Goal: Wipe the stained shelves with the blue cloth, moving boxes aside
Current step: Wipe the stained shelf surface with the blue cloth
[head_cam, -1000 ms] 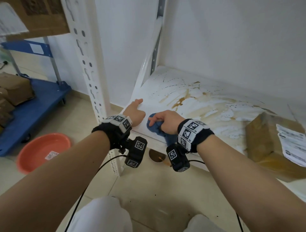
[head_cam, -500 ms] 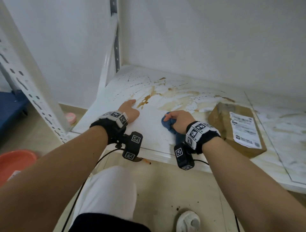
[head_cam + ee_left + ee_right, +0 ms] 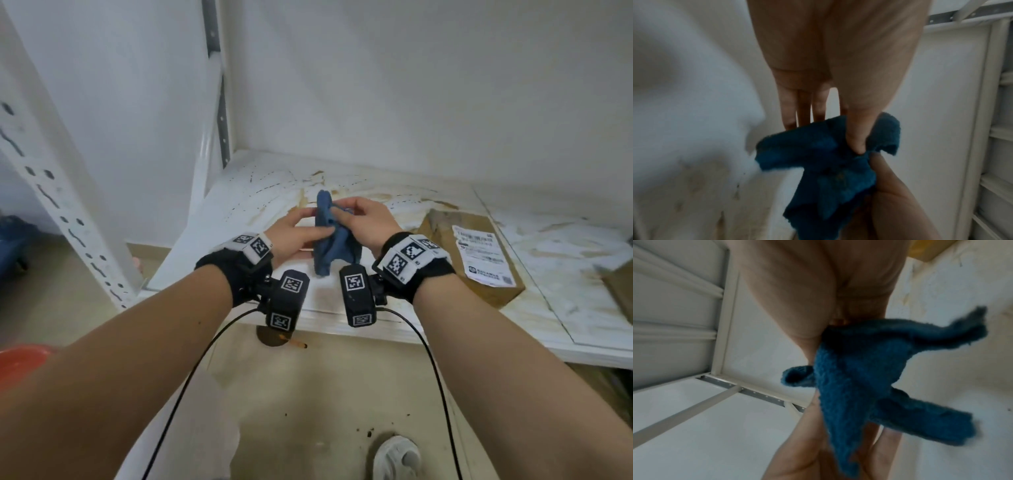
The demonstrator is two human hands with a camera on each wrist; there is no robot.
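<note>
The blue cloth (image 3: 330, 236) hangs crumpled in the air above the white shelf (image 3: 260, 195), which is smeared with brown stains. My left hand (image 3: 301, 228) pinches the cloth from the left, thumb pressed into its folds (image 3: 856, 142). From the right, my right hand (image 3: 359, 219) grips the same cloth (image 3: 855, 378) with curled fingers. A cardboard box (image 3: 476, 253) with a white label lies on the shelf to the right of my hands. In the wrist views the blue cloth (image 3: 824, 164) fills the middle between both hands.
A perforated white upright (image 3: 65, 205) of the rack stands at the left. A second box edge (image 3: 620, 291) shows at the far right. An orange basin (image 3: 20, 363) sits on the floor at lower left. Floor below holds a brown spill (image 3: 274, 339) and my shoe (image 3: 397, 459).
The cloth has come up off the shelf. My left hand left the shelf surface and took hold of the cloth, so both hands now hold it in the air.
</note>
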